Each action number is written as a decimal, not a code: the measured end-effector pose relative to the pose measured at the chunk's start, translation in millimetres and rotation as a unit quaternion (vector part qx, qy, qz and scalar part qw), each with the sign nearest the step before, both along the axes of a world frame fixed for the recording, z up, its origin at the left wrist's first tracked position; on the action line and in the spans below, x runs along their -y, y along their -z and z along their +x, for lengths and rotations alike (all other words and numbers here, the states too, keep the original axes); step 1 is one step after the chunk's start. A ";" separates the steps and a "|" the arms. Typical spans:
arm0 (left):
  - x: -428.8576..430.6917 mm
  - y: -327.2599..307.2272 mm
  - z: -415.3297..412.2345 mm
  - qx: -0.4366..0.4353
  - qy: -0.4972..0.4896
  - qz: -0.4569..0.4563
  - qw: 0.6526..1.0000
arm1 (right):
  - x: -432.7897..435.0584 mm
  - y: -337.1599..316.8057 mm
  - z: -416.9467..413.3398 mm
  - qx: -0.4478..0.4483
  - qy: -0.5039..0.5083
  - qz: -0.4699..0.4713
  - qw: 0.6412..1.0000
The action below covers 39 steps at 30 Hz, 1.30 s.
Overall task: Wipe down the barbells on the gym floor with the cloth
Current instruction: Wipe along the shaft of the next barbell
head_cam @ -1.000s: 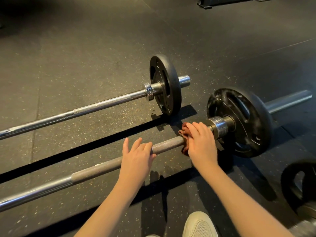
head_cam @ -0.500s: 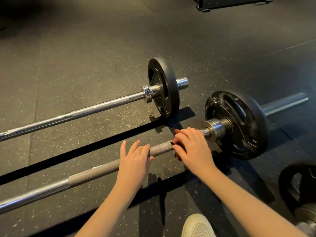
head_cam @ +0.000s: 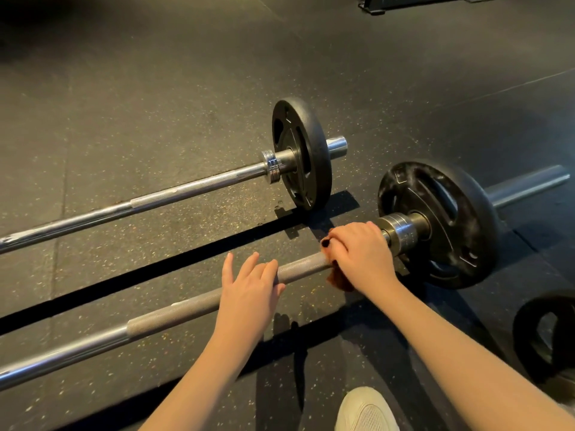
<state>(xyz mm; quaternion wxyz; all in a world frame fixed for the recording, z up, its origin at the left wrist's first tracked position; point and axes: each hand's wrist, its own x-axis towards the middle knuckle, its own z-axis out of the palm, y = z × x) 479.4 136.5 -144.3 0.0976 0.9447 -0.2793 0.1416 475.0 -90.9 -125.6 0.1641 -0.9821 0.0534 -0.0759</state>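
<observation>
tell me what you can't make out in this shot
Head view only:
Reddish-brown cloth: mostly covered by the right hand gripping it.
Near steel barbell and far steel barbell: left ends cut off by the left edge.
Loose black weight plate: cropped by the right edge.
White shoe: cropped by the bottom edge.

I was watching a gym. The floor (head_cam: pixel 140 88) was dark, speckled rubber matting. Two steel bars lay across it, the near barbell (head_cam: pixel 174 314) and the far barbell (head_cam: pixel 186 189), each carrying a black weight plate (head_cam: pixel 451 225). A loose plate (head_cam: pixel 529 337) lay near right, and a black equipment base (head_cam: pixel 420 3) stood far right.
</observation>
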 end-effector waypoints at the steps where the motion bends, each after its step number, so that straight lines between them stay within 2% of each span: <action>1: 0.4 0.3 -0.3 -0.004 0.000 0.002 1.000 | -6.0 -0.3 1.0 0.001 0.065 0.011 0.998; 3: 0.1 1.5 -0.4 -0.010 -0.002 0.006 1.000 | -40.7 2.7 -3.0 0.023 0.134 0.035 0.990; 5: -0.4 2.9 -0.2 -0.013 -0.005 0.006 1.000 | -70.1 7.9 -17.2 0.052 0.058 0.038 0.996; 8: -2.7 2.8 -1.2 -0.018 -0.003 0.011 1.000 | -49.1 5.2 -17.1 0.021 -0.087 0.023 0.996; 10: -8.7 -0.2 -3.2 -0.013 0.007 0.008 1.000 | -28.3 1.0 -4.8 -0.005 -0.064 -0.008 0.998; 13: -23.0 -4.6 -9.7 -0.013 0.004 0.011 1.000 | -44.2 2.0 -1.9 -0.002 0.104 0.014 0.994; 14: -27.8 -5.7 -12.3 -0.019 0.002 0.013 1.000 | -63.5 5.9 -5.3 0.009 0.125 0.022 0.992; 16: -33.6 -8.1 -16.6 -0.033 0.000 0.022 0.999 | -98.6 12.2 -16.8 0.033 0.061 0.029 0.997; 19: -39.7 -13.0 -20.0 -0.044 0.000 0.028 0.999 | -93.7 9.6 -15.9 0.034 -0.066 0.024 0.997; 20: -43.4 -15.4 -21.2 -0.045 0.000 0.028 0.999 | -84.0 9.1 -11.1 0.028 -0.072 0.010 0.997; 22: -56.1 -18.2 -23.8 -0.041 -0.010 0.029 0.999 | -73.3 9.6 -3.4 0.012 -0.013 0.000 1.000; 24: -72.0 -17.4 -26.7 -0.051 -0.029 0.034 0.998 | -93.9 9.9 -8.5 0.013 0.077 0.034 0.996; 25: -79.8 -17.2 -27.6 -0.060 -0.041 0.037 0.997 | -112.2 11.3 -12.8 0.027 0.088 0.049 0.995; 28: -96.0 -15.7 -28.2 -0.083 -0.067 0.050 0.993 | -145.0 15.0 -21.6 0.055 -0.009 0.052 0.997; 31: -107.1 -12.7 -27.0 -0.085 -0.068 0.048 0.993 | -120.0 11.3 -10.5 0.045 -0.088 0.016 0.995; 34: -125.6 -8.3 -25.0 -0.070 -0.096 0.038 0.992 | -111.9 9.7 -9.2 0.024 -0.006 0.037 0.999; 36: -139.1 -7.0 -23.3 -0.099 -0.143 0.044 0.984 | -138.0 8.3 -15.1 0.023 0.033 0.048 0.998; 39: -147.6 -20.2 -14.9 -0.204 -0.180 0.075 0.959 | -168.6 9.1 -16.5 0.017 -0.054 0.040 0.998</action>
